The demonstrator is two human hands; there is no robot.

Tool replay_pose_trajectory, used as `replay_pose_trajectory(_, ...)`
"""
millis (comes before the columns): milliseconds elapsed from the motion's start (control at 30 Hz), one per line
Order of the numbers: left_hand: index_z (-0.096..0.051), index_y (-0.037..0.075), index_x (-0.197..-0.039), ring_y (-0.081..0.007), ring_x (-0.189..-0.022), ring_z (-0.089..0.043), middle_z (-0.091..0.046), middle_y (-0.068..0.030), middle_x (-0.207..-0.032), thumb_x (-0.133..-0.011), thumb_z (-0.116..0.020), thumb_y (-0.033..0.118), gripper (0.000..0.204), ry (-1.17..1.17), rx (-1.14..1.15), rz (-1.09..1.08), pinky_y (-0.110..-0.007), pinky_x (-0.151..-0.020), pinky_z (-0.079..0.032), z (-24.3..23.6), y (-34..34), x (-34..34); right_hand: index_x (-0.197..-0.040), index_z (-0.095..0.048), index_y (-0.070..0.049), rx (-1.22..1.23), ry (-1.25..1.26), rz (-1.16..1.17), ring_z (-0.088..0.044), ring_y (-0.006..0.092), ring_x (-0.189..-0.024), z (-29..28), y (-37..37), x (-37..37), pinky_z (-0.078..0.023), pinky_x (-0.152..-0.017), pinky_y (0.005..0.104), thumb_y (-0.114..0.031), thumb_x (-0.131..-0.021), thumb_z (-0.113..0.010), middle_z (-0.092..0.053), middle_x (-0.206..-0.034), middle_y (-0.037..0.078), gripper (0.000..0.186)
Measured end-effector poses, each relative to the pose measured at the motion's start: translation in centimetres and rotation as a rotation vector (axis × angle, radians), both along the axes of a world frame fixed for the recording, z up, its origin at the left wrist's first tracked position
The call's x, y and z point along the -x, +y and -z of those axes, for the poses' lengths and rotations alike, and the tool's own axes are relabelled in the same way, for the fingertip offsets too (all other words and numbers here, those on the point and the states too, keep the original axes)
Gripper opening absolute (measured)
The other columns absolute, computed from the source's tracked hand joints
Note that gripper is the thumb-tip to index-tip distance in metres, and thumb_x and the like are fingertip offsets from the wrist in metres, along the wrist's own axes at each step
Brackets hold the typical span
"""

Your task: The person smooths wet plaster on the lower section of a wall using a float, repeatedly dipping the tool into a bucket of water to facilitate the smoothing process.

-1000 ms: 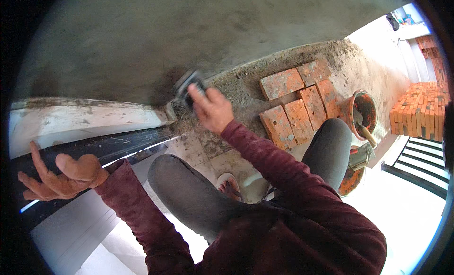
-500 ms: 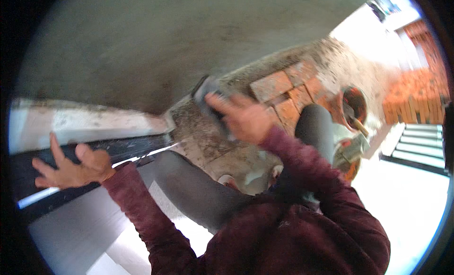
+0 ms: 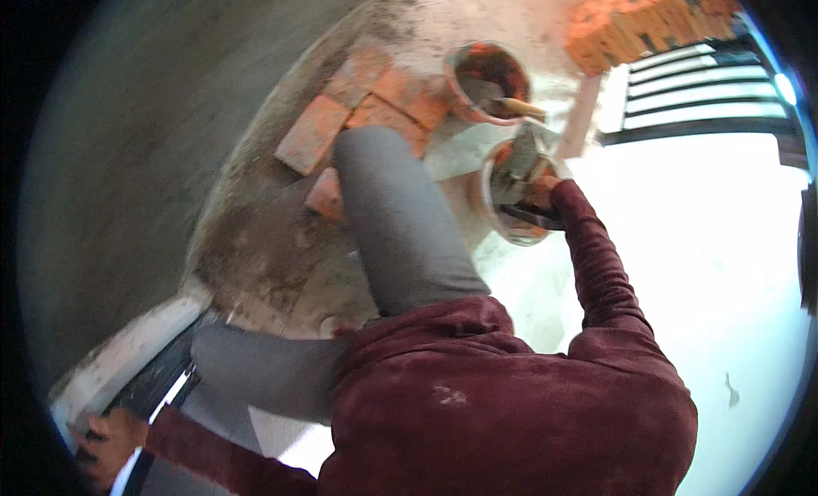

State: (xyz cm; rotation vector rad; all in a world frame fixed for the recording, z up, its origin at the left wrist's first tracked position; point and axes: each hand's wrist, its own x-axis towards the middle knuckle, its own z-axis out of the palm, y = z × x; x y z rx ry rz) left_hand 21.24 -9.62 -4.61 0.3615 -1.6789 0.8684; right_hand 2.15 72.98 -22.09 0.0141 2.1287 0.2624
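Observation:
My right hand (image 3: 545,189) reaches over the nearer bucket (image 3: 487,189) at the right, fingers closed round a dark flat-edged tool that looks like a plastering float (image 3: 530,216). A grey trowel blade (image 3: 521,159) lies across the bucket's mouth, touching or very close to these fingers. Part of the grip is hidden. At the lower left, my left hand (image 3: 115,449) is bare, its blurred fingers spread beside the dark door frame (image 3: 158,364). Grey plaster covers the wall (image 3: 153,112) at the left.
A second bucket (image 3: 490,78), with a wooden-handled tool (image 3: 515,107) in it, stands farther off. Several orange bricks (image 3: 313,135) lie along the wall's foot. A brick stack (image 3: 648,23) and a dark slatted grate (image 3: 682,95) are at the far right. My knee (image 3: 396,206) rises between wall and buckets.
My right hand has left the foot of the wall and moved right to the nearer bucket, carrying the float. The view has turned right; my left hand now appears lower, still spread.

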Motion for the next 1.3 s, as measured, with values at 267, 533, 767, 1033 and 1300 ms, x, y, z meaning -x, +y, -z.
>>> replay_pose_trajectory(267,-0.071,0.031,-0.113,-0.0446,-0.120,-0.042,-0.051,-0.0251,-0.130,-0.090,-0.037,0.067,0.055,0.000,0.004,-0.113,-0.063,-0.107,-0.022,-1.2,3.0,1.2,-0.112,-0.069,-0.008,0.212,0.027,0.270,-0.065,0.0249,-0.094,0.3,3.0,-3.7,-0.050,-0.086,0.0391,-0.032,-0.090,-0.057,-0.070,-0.102,0.013,0.035)
replay_pose_trajectory(533,-0.059,0.036,-0.128,-0.0384,-0.124,-0.042,-0.047,-0.0183,-0.136,-0.086,-0.057,0.053,0.045,-0.229,-0.186,-0.730,-0.057,-0.106,-0.030,-2.4,7.0,-0.1,-0.120,-0.064,-0.006,0.868,0.411,0.364,-0.064,0.0170,-0.096,-7.9,0.6,13.9,-0.048,-0.089,0.0338,-0.023,-0.098,-0.050,-0.068,-0.109,0.012,0.031)
replay_pose_trajectory(767,-0.056,0.022,-0.133,-0.0420,-0.138,-0.024,-0.034,-0.0152,-0.146,-0.094,-0.031,0.055,0.057,-0.135,-0.104,-0.063,-0.061,-0.111,-0.012,-1.0,7.0,4.0,-0.125,-0.059,-0.005,0.028,0.201,-0.305,-0.061,0.0177,-0.102,7.9,1.7,27.5,-0.047,-0.092,0.0332,-0.024,-0.097,-0.052,-0.066,-0.113,0.010,0.035)
replay_pose_trajectory(1033,-0.050,0.018,-0.135,-0.0396,-0.141,-0.015,-0.031,-0.0141,-0.146,-0.096,-0.017,0.063,0.068,-0.160,-0.138,-0.112,-0.063,-0.110,-0.003,0.2,7.3,1.9,-0.130,-0.054,-0.006,-0.037,0.177,-0.342,-0.059,0.0186,-0.107,13.6,1.3,30.4,-0.045,-0.096,0.0337,-0.023,-0.094,-0.055,-0.063,-0.118,0.010,0.039)
replay_pose_trajectory(1300,-0.052,0.014,-0.133,-0.0401,-0.139,-0.021,-0.038,-0.0151,-0.141,-0.096,-0.035,0.050,0.054,-0.115,-0.122,-0.100,-0.065,-0.110,-0.007,0.2,7.5,2.8,-0.134,-0.050,-0.007,0.126,0.133,-0.166,-0.057,0.0194,-0.112,10.4,5.7,24.5,-0.044,-0.099,0.0342,-0.021,-0.092,-0.057,-0.060,-0.123,0.009,0.045)
